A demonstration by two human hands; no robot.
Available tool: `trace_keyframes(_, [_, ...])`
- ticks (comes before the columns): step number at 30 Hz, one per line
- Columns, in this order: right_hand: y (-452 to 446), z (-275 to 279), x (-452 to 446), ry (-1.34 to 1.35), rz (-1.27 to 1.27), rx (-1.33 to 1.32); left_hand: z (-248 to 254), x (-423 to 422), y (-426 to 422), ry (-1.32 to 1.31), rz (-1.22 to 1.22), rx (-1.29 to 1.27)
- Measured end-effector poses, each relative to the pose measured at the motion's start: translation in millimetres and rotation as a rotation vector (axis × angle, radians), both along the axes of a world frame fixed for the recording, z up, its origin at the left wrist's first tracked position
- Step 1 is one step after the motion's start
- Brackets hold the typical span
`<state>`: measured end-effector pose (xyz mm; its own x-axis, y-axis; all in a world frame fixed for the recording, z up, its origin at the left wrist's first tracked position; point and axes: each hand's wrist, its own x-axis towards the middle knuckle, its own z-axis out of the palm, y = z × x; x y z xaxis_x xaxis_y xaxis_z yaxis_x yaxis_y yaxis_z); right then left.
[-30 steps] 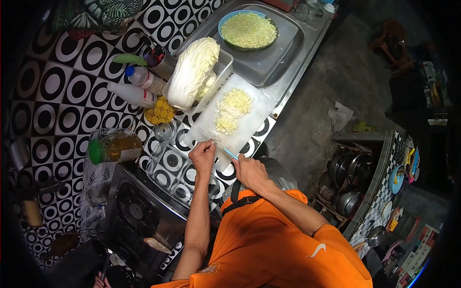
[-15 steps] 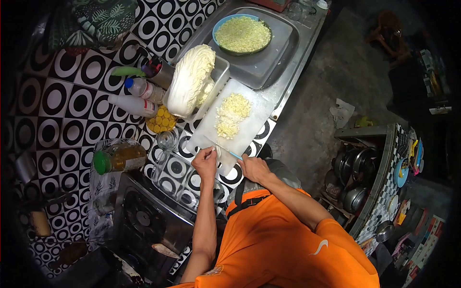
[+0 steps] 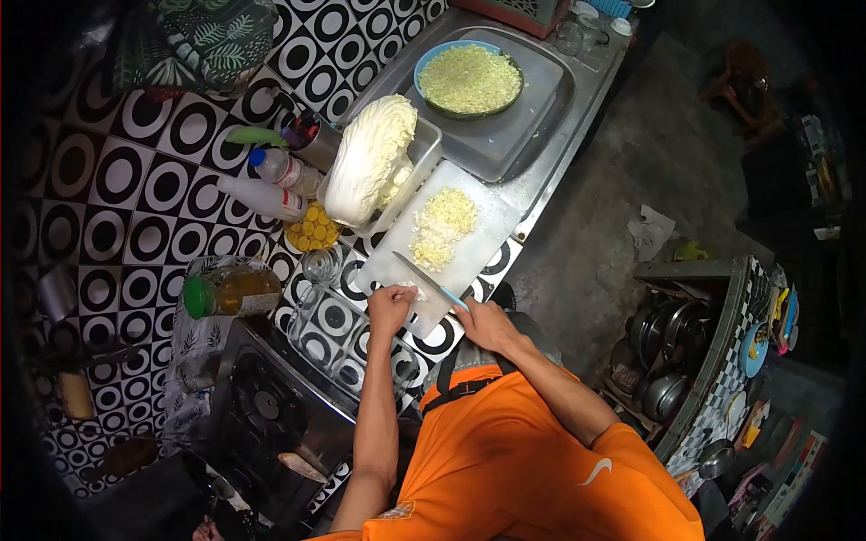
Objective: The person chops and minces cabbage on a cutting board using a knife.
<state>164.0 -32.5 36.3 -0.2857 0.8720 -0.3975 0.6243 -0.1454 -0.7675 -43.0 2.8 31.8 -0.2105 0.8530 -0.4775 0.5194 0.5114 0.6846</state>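
My right hand (image 3: 488, 325) is wrapped round the light blue handle of a knife (image 3: 417, 273), whose blade lies slantwise over the white cutting board (image 3: 481, 232). My left hand (image 3: 390, 307) is closed at the board's near left side, its fingertips on a small white vegetable piece (image 3: 415, 290); its exact kind is hard to make out. Just beyond the blade sits a heap of finely chopped pale yellow vegetable (image 3: 445, 221). A whole napa cabbage (image 3: 368, 162) rests on a clear plastic tub (image 3: 424, 160) beside the board.
A blue-rimmed bowl (image 3: 421, 60) full of chopped vegetable stands on a grey tray (image 3: 532, 117) over the sink. Bottles (image 3: 280, 171) and a yellow-lidded container (image 3: 312, 230) line the left. Closer in are a glass dish (image 3: 329, 338), an oil jar (image 3: 233, 293) and the stove (image 3: 280, 406).
The knife blade has swung away from my left fingers toward the chopped heap. My left hand has turned slightly, fingers curled at the white piece. The whole view has shifted a little.
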Motion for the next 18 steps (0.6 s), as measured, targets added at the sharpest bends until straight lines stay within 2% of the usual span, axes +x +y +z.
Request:
trace_keyframes(2, [-4,-2,7,0.007,-0.012,0.006,0,2,2,0.069,-0.049,0.038])
trace_keyframes(8, [-4,13,26,0.042,-0.028,-0.097,-6,7,1,0.157,0.108,0.106])
trace_keyframes(10, [-4,14,32,0.061,-0.039,-0.091,-5,11,-1,0.339,0.1,0.108])
trace_keyframes(13, [-8,13,38,0.133,-0.057,-0.05,-10,23,-8,0.391,0.141,0.182])
trace_keyframes(18, [-8,19,46,0.178,-0.042,-0.065,-14,19,9,0.3,0.192,0.172])
